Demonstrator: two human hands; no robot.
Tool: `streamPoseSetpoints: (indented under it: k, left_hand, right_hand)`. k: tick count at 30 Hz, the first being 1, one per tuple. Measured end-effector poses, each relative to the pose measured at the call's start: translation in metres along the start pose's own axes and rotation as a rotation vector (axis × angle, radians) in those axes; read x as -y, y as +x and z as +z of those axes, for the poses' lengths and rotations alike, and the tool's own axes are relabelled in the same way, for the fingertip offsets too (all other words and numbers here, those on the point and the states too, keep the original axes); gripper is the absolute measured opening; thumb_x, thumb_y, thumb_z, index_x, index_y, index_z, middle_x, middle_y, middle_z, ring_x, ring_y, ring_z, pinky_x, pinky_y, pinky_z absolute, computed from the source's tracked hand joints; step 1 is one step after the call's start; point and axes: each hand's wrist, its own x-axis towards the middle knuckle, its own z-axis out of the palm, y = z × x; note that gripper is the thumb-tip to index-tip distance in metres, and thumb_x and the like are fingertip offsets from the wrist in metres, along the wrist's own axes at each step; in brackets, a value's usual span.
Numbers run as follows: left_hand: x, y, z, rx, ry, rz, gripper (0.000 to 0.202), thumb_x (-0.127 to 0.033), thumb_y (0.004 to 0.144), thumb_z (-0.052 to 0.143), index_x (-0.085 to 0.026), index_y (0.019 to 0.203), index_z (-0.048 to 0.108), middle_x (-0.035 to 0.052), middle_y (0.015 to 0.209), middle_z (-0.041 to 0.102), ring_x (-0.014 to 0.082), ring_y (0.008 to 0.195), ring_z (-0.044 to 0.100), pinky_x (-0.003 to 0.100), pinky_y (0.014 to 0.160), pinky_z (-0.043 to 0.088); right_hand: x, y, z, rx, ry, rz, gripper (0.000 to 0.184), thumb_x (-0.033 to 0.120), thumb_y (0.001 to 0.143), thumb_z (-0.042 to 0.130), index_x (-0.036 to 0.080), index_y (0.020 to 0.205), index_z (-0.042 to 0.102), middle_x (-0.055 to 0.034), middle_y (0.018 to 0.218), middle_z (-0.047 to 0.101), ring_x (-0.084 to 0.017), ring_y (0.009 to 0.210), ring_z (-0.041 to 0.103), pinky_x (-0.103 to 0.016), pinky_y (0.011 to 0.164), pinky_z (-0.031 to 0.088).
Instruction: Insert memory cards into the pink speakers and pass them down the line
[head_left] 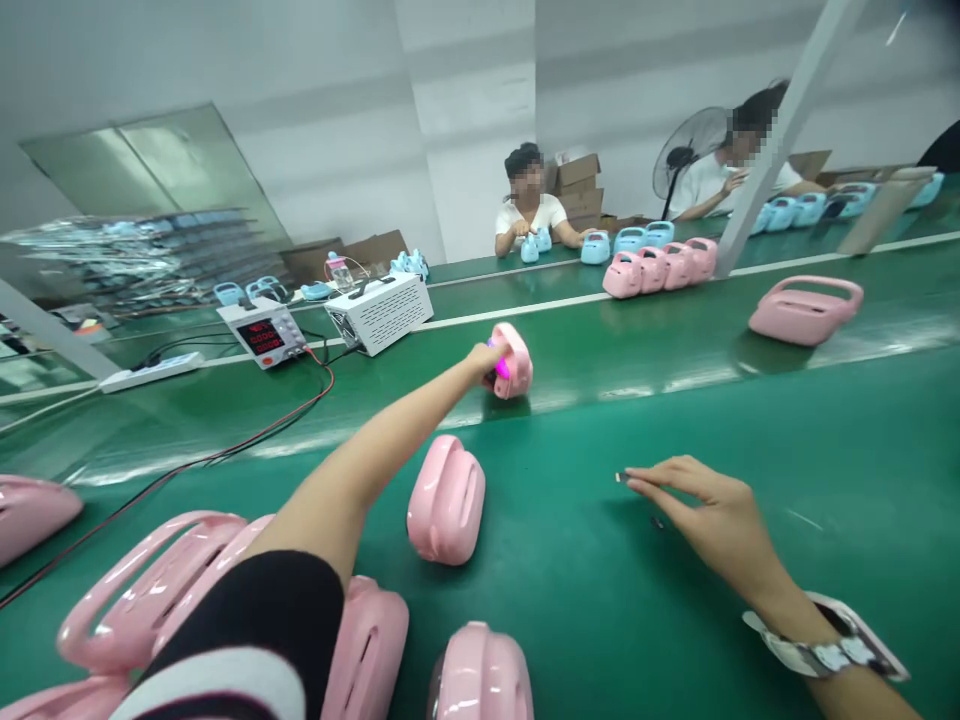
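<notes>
At the end of my outstretched left arm, my left hand (487,362) is closed on a pink portable speaker (519,365) with a carry handle. A purple light glows on the face turned toward that hand, and the fingers are partly hidden there. My right hand (705,505) is raised over the green surface, pinching a small dark stick with a pale tip, like a USB drive (622,478). Under it lies a tiny dark piece (658,523). Another pink speaker (447,500) stands below my left forearm, and one more (484,675) is at the bottom edge.
Several pink speakers (150,600) crowd the lower left. One speaker (806,312) stands at right, and a pink row (652,275) sits farther back. A power supply (262,332) with a red cable (300,405) is beside a white metal box (386,312). Two people work across the line with blue units.
</notes>
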Motion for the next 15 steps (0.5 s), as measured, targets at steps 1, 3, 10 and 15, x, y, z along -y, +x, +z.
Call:
streamPoseSetpoints:
  k: [1, 3, 10, 15]
  left_hand:
    - [0.006, 0.006, 0.004, 0.007, 0.035, -0.026, 0.062, -0.052, 0.088, 0.045, -0.004, 0.128, 0.045, 0.0254, 0.112, 0.063, 0.0314, 0.091, 0.068, 0.038, 0.068, 0.056]
    - [0.015, 0.009, 0.001, 0.034, 0.096, -0.067, 0.059, -0.051, 0.092, 0.039, -0.004, 0.127, 0.046, 0.0267, 0.115, 0.062, 0.0319, 0.095, 0.067, 0.038, 0.071, 0.056]
    - [0.058, -0.056, -0.078, 0.363, 0.233, -0.206, 0.049, -0.022, 0.078, 0.054, -0.011, 0.126, 0.053, 0.0186, 0.115, 0.066, 0.0279, 0.09, 0.068, 0.037, 0.073, 0.056]
    - [0.1, -0.115, -0.102, 0.722, 0.134, -0.223, 0.072, -0.034, 0.067, 0.068, -0.03, 0.136, 0.044, 0.0068, 0.123, 0.062, 0.0269, 0.101, 0.064, 0.039, 0.075, 0.057]
  right_hand:
    - [-0.003, 0.001, -0.001, 0.03, -0.018, 0.031, 0.034, 0.062, 0.075, 0.062, 0.031, 0.076, 0.078, -0.0046, 0.078, 0.073, -0.025, 0.075, 0.066, -0.039, 0.065, 0.052]
    - [-0.014, 0.003, -0.005, 0.074, -0.083, 0.088, 0.048, 0.075, 0.068, 0.058, 0.032, 0.07, 0.078, -0.0068, 0.081, 0.073, -0.029, 0.08, 0.065, -0.045, 0.07, 0.053]
    - [-0.027, 0.002, -0.012, 0.144, -0.188, 0.155, 0.059, 0.086, 0.054, 0.057, 0.033, 0.072, 0.077, -0.0094, 0.094, 0.072, -0.039, 0.094, 0.061, -0.057, 0.076, 0.049]
    - [0.037, 0.01, 0.039, 0.24, 0.414, 0.339, 0.039, 0.055, 0.063, 0.075, 0.029, 0.093, 0.073, -0.0053, 0.104, 0.071, -0.029, 0.101, 0.064, -0.043, 0.088, 0.05]
